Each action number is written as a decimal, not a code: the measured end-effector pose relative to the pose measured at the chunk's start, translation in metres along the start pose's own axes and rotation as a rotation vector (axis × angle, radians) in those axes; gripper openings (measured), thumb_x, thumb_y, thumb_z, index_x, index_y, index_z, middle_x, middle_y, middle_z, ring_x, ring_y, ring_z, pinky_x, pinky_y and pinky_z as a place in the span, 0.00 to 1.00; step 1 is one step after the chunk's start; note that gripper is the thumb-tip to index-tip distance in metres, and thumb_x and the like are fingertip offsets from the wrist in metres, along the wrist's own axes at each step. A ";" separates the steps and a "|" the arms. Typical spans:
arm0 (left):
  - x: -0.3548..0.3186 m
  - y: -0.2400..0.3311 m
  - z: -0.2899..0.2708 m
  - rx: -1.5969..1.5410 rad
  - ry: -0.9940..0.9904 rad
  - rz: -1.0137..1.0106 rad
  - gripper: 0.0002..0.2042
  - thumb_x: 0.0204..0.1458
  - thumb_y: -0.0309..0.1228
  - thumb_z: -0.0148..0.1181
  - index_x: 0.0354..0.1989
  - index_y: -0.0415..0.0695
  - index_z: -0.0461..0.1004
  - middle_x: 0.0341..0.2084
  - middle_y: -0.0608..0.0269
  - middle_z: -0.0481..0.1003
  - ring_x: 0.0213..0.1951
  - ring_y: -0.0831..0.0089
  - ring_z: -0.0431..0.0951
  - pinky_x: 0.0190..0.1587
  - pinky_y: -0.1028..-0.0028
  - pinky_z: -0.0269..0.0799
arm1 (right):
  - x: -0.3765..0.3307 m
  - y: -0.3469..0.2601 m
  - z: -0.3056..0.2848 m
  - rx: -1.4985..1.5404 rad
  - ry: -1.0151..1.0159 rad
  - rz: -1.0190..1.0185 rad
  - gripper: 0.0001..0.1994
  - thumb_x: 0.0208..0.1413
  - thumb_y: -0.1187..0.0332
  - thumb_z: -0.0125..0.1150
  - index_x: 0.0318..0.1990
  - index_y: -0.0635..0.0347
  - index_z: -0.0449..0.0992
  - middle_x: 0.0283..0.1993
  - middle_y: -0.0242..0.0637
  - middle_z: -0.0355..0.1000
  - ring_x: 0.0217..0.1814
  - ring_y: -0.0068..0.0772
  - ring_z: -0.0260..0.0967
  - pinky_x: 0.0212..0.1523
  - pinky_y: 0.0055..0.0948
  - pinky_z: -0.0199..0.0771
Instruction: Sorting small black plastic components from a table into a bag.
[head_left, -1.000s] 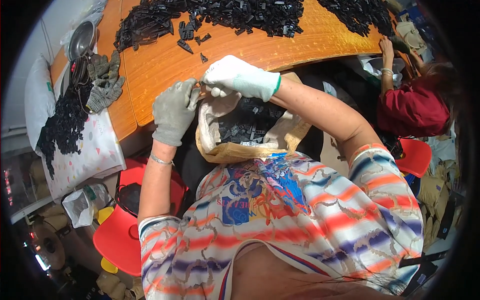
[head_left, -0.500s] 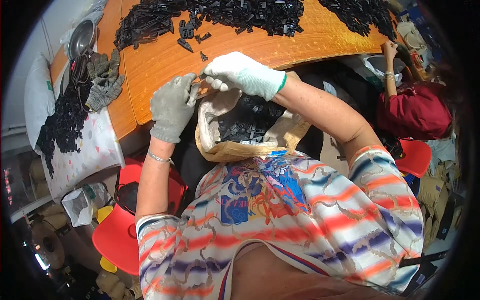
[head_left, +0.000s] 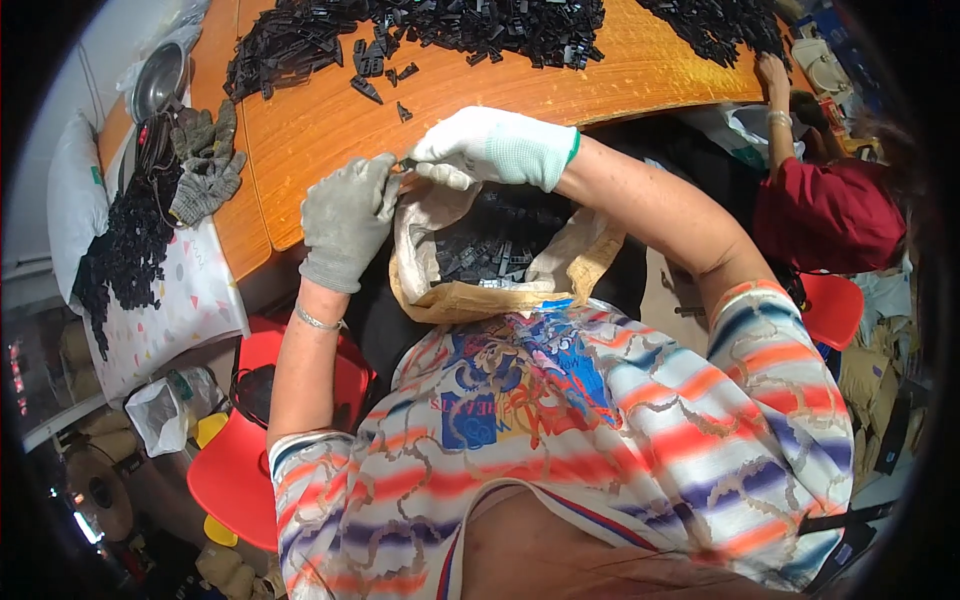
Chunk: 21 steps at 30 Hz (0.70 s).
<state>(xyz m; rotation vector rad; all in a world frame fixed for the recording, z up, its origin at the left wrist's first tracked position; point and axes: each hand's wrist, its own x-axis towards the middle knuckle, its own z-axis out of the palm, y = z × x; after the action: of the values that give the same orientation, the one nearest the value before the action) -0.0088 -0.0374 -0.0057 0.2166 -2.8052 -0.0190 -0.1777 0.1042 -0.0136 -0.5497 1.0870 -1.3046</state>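
Note:
My left hand [head_left: 347, 215], in a grey glove, is closed with its thumb and fingertips pinched around one end of a small black plastic part [head_left: 405, 166]. On the other end of that part, the fingers of my right hand [head_left: 480, 145] are closed too; this hand wears a white glove with a green cuff edge. Much of the part is hidden by the fingertips. Below both hands, an open sack [head_left: 450, 303] with a rolled rim sits against my lap, holding many black plastic parts [head_left: 490, 245]. A loose black part [head_left: 403, 112] lies on the table just beyond my hands.
Heaps of black parts [head_left: 520, 30] cover the far side of the wooden table [head_left: 300, 140]. To the left are knitted gloves [head_left: 205, 165], a metal bowl [head_left: 162, 78] and another black heap [head_left: 130, 245]. A person in a red sleeve [head_left: 830, 215] reaches to the right-hand heap.
My right hand has shifted slightly right and down, and its fingers have straightened somewhat over the small part. My left hand has barely moved. The other person's hand has moved up toward the heap.

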 end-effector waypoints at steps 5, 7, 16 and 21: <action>-0.006 0.007 -0.004 -0.062 -0.023 0.034 0.09 0.50 0.36 0.60 0.39 0.51 0.74 0.24 0.60 0.73 0.27 0.59 0.76 0.27 0.64 0.70 | -0.002 0.019 -0.006 -0.235 -0.095 -0.157 0.08 0.57 0.68 0.57 0.36 0.64 0.77 0.28 0.29 0.71 0.28 0.17 0.63 0.29 0.18 0.63; -0.008 0.012 -0.010 -0.047 -0.037 0.042 0.09 0.50 0.36 0.60 0.39 0.51 0.75 0.24 0.60 0.73 0.26 0.59 0.76 0.27 0.64 0.70 | -0.013 0.024 -0.001 0.145 -0.103 -0.043 0.07 0.57 0.69 0.58 0.35 0.64 0.77 0.27 0.29 0.70 0.26 0.16 0.62 0.27 0.16 0.61; 0.009 0.019 -0.023 0.088 -0.142 0.053 0.08 0.53 0.34 0.56 0.41 0.51 0.72 0.27 0.59 0.73 0.29 0.58 0.76 0.30 0.62 0.71 | -0.021 0.014 0.008 0.081 0.083 -0.110 0.08 0.59 0.72 0.51 0.35 0.67 0.76 0.26 0.32 0.70 0.24 0.18 0.65 0.23 0.16 0.63; 0.008 0.023 -0.004 0.020 -0.058 0.029 0.10 0.54 0.38 0.56 0.43 0.51 0.73 0.30 0.60 0.75 0.30 0.59 0.76 0.31 0.63 0.72 | -0.018 0.011 -0.002 0.110 0.054 -0.041 0.10 0.60 0.71 0.48 0.33 0.66 0.75 0.24 0.30 0.68 0.22 0.18 0.61 0.22 0.18 0.60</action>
<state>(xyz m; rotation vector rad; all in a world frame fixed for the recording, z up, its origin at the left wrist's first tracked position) -0.0181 -0.0159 0.0012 0.1830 -2.8664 0.0090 -0.1720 0.1246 -0.0178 -0.4591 1.0459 -1.4124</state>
